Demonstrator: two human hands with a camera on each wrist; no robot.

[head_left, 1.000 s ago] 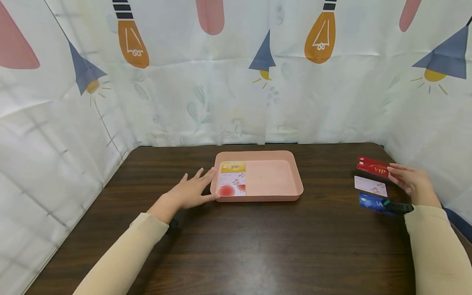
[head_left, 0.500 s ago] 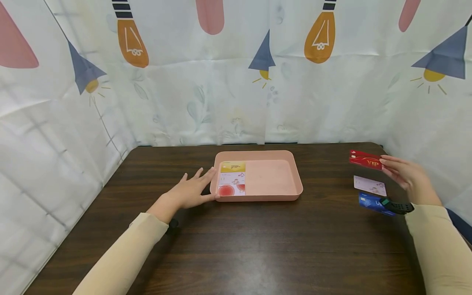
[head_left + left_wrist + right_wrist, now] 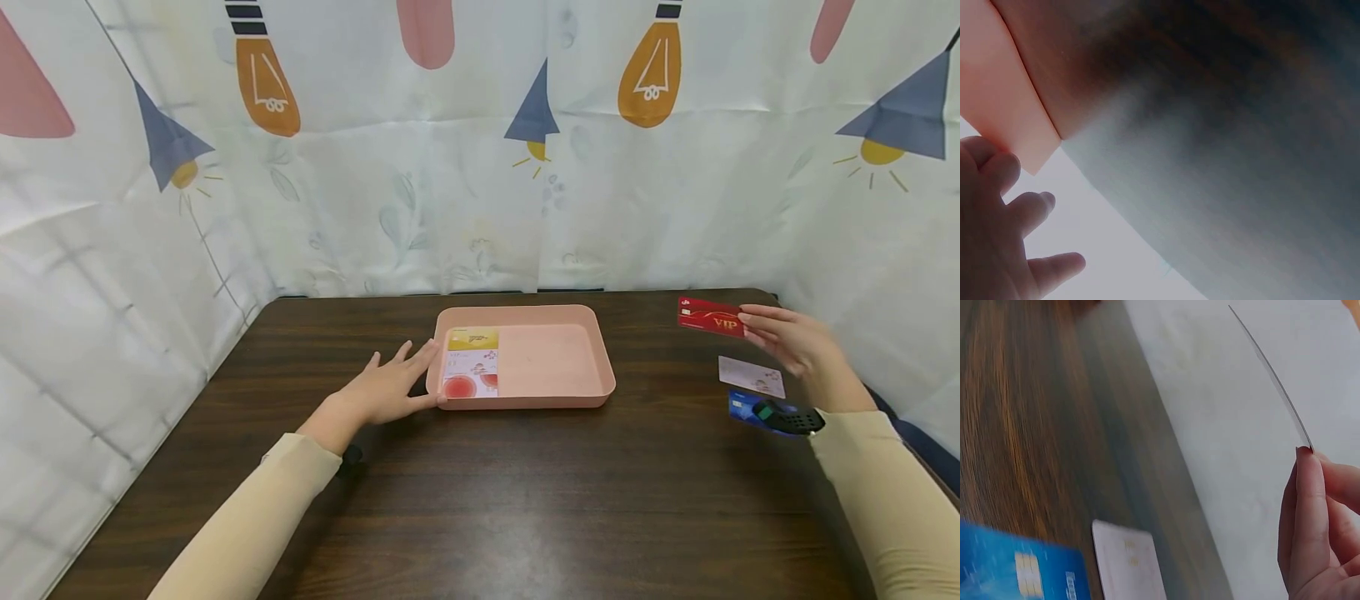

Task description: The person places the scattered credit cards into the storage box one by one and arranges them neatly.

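One yellow card (image 3: 474, 339), one white card (image 3: 469, 363) and one watermelon card (image 3: 461, 387) along the left edge of one pink tray (image 3: 557, 358); one pale card (image 3: 750, 377) and one blue card (image 3: 741, 406) near the right edge of one dark table (image 3: 637, 500), one red card (image 3: 708, 317) towards its far right corner — six cards in all. One left hand (image 3: 382, 387) at the tray's left edge plus one right hand (image 3: 798, 343) on the red card: two hands. Two cream sleeves (image 3: 258, 512), two black wrist pieces (image 3: 798, 420). Past the table's far edge, on printed cloth (image 3: 465, 183) — three blue lamps (image 3: 531, 108), two orange bulbs (image 3: 649, 79), three pink shapes (image 3: 426, 33)
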